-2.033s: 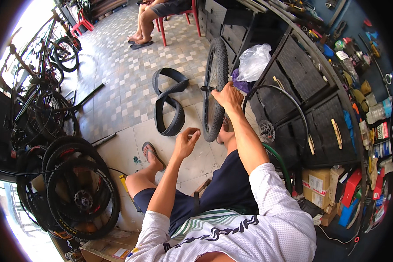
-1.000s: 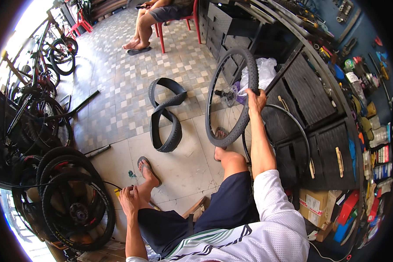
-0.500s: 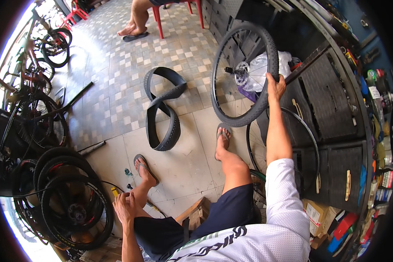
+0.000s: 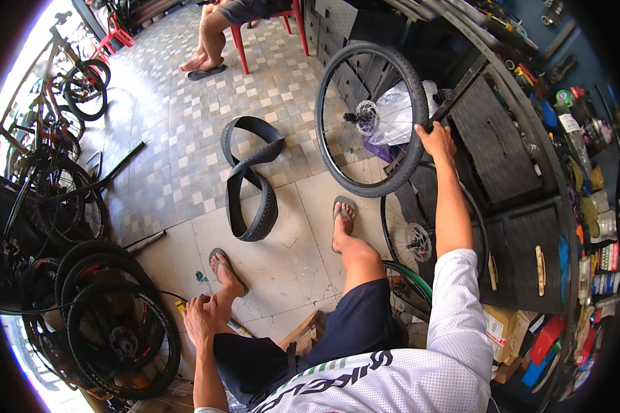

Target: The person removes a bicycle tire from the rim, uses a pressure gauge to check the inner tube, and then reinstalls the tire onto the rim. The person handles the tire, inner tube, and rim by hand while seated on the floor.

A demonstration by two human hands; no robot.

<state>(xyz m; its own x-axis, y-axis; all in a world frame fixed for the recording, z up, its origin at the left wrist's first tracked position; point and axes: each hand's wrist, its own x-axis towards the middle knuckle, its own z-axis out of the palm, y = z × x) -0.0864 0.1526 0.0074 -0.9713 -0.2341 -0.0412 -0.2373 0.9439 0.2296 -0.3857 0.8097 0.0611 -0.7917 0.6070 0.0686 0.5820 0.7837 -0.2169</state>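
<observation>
My right hand (image 4: 437,143) grips the near right side of a bicycle wheel (image 4: 326,148), its thumb over the knobby black tyre. The wheel stands upright, tilted, with a disc rotor (image 4: 367,118) at its hub. My left hand (image 4: 200,321) rests over my left knee, fingers loosely spread. A small dark object (image 4: 204,298) shows at its fingertips; whether the hand touches it I cannot tell. Past my feet, a loose black tyre (image 4: 260,219) lies twisted into a figure eight on the floor.
Several wheels and tyres (image 4: 120,341) are stacked at left, with bicycles (image 4: 55,103) behind. Another wheel (image 4: 387,227) leans against the dark drawer cabinet (image 4: 523,255) at right. Tools and bottles crowd the workbench (image 4: 565,131). A person sits on a red chair (image 4: 238,45) at the back.
The view has shifted slightly, so the held wheel sits a little further left in it. More of the lower wheel by the cabinet shows. Both hands keep their places.
</observation>
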